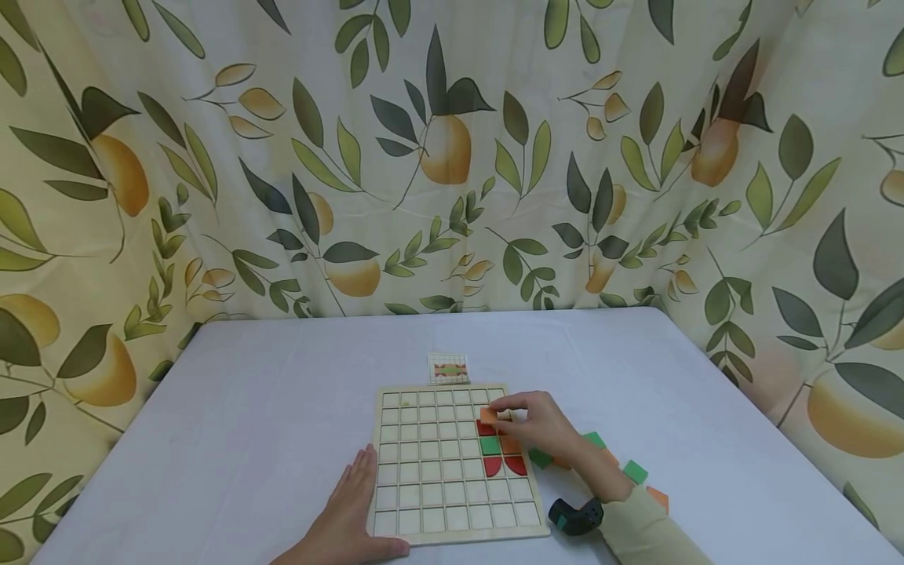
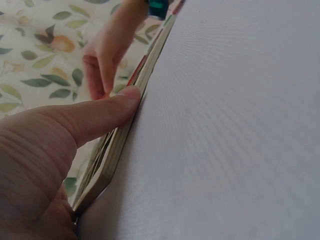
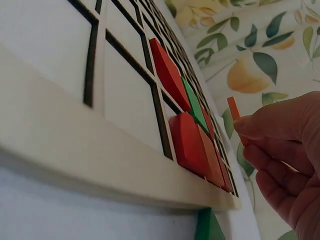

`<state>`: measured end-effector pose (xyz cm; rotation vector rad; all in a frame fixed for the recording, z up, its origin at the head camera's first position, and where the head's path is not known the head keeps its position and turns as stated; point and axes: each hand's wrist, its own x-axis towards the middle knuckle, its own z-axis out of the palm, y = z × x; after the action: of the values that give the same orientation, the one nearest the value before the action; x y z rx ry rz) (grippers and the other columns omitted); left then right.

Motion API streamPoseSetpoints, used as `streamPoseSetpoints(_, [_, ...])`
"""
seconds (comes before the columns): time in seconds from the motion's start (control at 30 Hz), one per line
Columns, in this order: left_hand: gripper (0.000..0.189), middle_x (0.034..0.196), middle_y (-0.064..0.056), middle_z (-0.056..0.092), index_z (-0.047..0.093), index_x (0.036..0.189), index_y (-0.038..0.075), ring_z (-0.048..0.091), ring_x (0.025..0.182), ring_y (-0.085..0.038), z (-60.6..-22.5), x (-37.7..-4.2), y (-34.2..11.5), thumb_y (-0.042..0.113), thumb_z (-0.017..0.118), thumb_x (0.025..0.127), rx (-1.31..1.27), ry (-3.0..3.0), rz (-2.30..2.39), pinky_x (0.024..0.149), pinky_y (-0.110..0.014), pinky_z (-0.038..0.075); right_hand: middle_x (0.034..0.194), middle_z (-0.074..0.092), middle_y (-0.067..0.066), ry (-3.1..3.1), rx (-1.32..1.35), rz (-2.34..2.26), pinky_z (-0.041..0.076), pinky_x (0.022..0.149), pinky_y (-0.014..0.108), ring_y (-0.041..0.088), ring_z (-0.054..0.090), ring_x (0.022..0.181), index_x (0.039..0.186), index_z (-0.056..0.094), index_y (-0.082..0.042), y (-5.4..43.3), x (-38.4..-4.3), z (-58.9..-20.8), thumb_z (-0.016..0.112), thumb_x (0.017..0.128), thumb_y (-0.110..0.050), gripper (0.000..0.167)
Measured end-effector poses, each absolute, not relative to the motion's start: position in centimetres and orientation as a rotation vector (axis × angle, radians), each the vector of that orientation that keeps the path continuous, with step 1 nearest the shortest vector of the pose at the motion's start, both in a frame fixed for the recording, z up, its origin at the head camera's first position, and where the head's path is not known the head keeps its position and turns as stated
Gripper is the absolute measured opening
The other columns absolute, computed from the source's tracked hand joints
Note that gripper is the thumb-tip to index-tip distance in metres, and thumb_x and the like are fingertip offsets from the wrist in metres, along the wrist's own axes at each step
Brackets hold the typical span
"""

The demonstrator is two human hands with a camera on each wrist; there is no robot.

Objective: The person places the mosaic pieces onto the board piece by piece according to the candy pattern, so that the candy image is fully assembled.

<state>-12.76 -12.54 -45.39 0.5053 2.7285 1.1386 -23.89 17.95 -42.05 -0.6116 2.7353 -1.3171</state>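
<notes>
My right hand (image 1: 542, 428) pinches an orange square tile (image 1: 487, 415) between thumb and fingers, above the right side of a wooden grid board (image 1: 462, 540). The right wrist view shows the held tile (image 3: 233, 109) edge-on, apart from the board. In the grid beneath lie a green square tile (image 1: 490, 446), an orange tile (image 1: 511, 446) and red pieces with a curved side (image 1: 492, 467); my fingers partly cover others. At the board's lower left corner my left hand (image 1: 346, 510) rests with straight fingers along the side, its thumb (image 2: 107, 112) touching the front edge.
Loose green (image 1: 636, 472) and orange tiles (image 1: 658, 498) lie right of the board, partly under my right forearm. A small pattern card (image 1: 448, 358) lies behind the board. The white-covered table (image 1: 282, 408) meets a leaf-and-fruit print curtain (image 1: 395, 235).
</notes>
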Motion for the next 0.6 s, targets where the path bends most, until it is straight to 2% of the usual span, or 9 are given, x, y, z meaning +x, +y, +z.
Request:
streamPoseSetpoints(0.23, [0.133,0.148,-0.028,0.004,0.005,0.141,-0.012,0.0,0.136,-0.038,-45.3,-12.8,-12.5,0.065,0.073,0.058,0.494,2.727,1.139,0.091,-0.005,-0.017,0.098,0.067,-0.002,2.664,-0.75,-1.331,0.05,0.08,0.034,0.018,0.059,0.096,0.105,0.071,-0.009,17.1,-24.0,-42.4,0.071,0.081,-0.014,0.024])
streamPoseSetpoints(0.43, [0.134,0.148,-0.027,0.003,0.005,0.142,-0.012,-0.001,0.136,-0.038,-45.3,-12.9,-12.4,0.067,0.072,0.056,0.471,2.72,1.141,0.091,-0.006,-0.017,0.1,0.067,0.003,2.645,-0.812,-1.342,0.052,0.078,0.034,0.022,0.06,0.096,0.105,0.07,-0.007,16.7,-24.1,-42.5,0.07,0.082,-0.011,0.024])
streamPoseSetpoints(0.6, [0.134,0.148,-0.028,0.004,0.006,0.141,-0.012,0.0,0.136,-0.038,-45.1,-12.8,-12.4,0.067,0.072,0.056,0.471,2.724,1.136,0.09,-0.005,-0.017,0.099,0.067,0.001,2.636,-0.854,-1.339,0.051,0.078,0.033,0.02,0.061,0.095,0.105,0.07,-0.007,16.4,-24.3,-42.6,0.07,0.082,-0.011,0.023])
